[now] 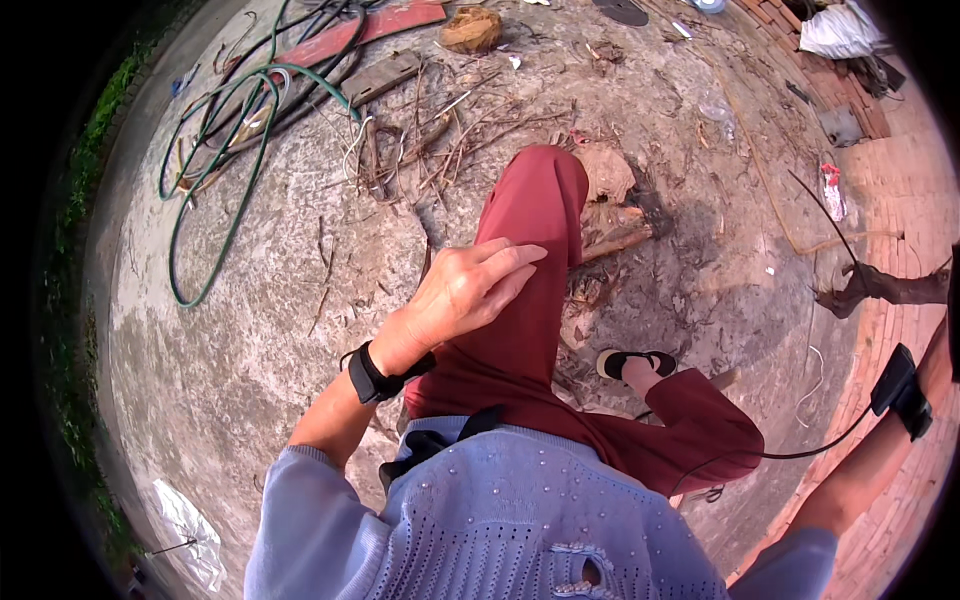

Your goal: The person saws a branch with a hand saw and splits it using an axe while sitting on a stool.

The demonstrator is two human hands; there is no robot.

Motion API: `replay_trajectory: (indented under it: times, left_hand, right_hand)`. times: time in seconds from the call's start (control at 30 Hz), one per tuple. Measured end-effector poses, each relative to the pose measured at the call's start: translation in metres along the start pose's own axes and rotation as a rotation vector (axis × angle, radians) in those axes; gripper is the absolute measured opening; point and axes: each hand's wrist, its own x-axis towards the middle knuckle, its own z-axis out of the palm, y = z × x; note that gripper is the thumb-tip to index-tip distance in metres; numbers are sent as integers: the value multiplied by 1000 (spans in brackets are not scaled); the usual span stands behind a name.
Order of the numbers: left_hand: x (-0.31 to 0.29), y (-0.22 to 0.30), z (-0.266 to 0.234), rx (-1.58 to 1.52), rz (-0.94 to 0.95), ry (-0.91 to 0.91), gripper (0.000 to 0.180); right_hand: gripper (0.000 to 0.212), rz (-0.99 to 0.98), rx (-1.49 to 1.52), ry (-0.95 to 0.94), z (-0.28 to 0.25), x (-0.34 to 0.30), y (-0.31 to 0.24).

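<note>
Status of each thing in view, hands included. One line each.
Left hand: over the trouser leg, fingers partly curled
Right hand: mostly cut off, grip unclear
Black wristband on left wrist: fastened
Sandal: worn
Green hose: lying in loose loops
Red plank: lying down, partly covered
Twigs: scattered loosely
White sack: crumpled
</note>
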Motion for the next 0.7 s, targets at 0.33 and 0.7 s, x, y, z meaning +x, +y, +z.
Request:
replay_trajectory:
  times: [0.33, 0.7]
  left_hand:
    - [114, 9, 13, -420, -335, 54, 49]
    - [100, 4, 63, 59, -363, 329, 30]
  right_hand:
    - [21, 764, 1051, 443, 180, -35, 106]
    - [17, 1058, 1178, 632, 150, -136, 215]
